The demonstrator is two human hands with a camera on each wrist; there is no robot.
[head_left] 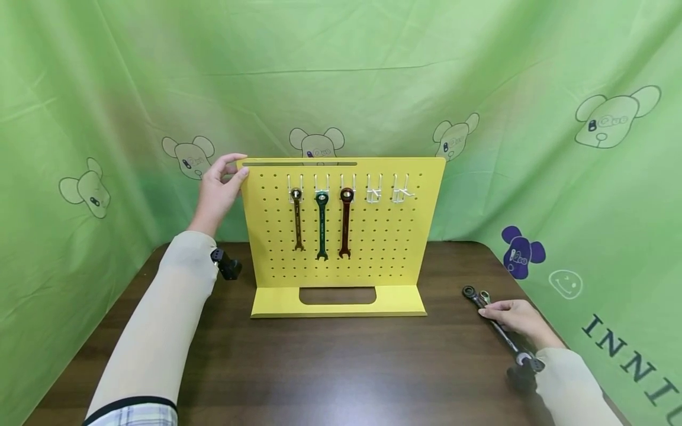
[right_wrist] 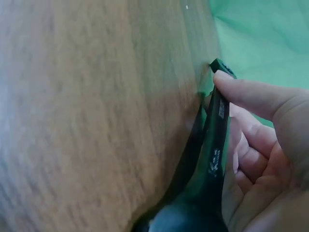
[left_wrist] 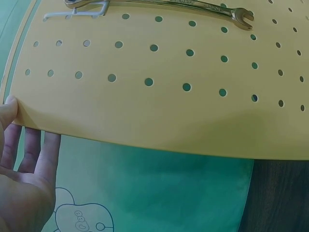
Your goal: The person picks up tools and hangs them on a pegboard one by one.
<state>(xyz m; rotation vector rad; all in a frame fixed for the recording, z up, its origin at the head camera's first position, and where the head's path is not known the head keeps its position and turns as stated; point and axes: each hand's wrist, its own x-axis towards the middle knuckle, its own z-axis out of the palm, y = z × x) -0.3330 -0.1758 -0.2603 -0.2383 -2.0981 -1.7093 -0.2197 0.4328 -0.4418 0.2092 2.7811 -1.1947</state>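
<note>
A yellow pegboard [head_left: 389, 254] stands upright on the table, its base toward me. My left hand [head_left: 219, 188] holds its upper left corner, thumb in front and fingers behind, as the left wrist view also shows. Three ratchet wrenches hang from white hooks: a bronze-looking one [head_left: 298, 222], a green one [head_left: 322, 228] and a dark red one [head_left: 346, 225]. At the right side of the table, my right hand [head_left: 519, 322] pinches a dark ratchet wrench [head_left: 501, 332] between thumb and fingers. The ring end of another wrench [head_left: 484, 296] shows beside it, mostly hidden by the hand.
Two white hooks, one [head_left: 374, 192] beside the other [head_left: 401, 192], carry nothing on the board's right half. The brown tabletop [head_left: 330, 367] lies in front of the base. A green printed curtain [head_left: 373, 89] hangs behind and along both sides.
</note>
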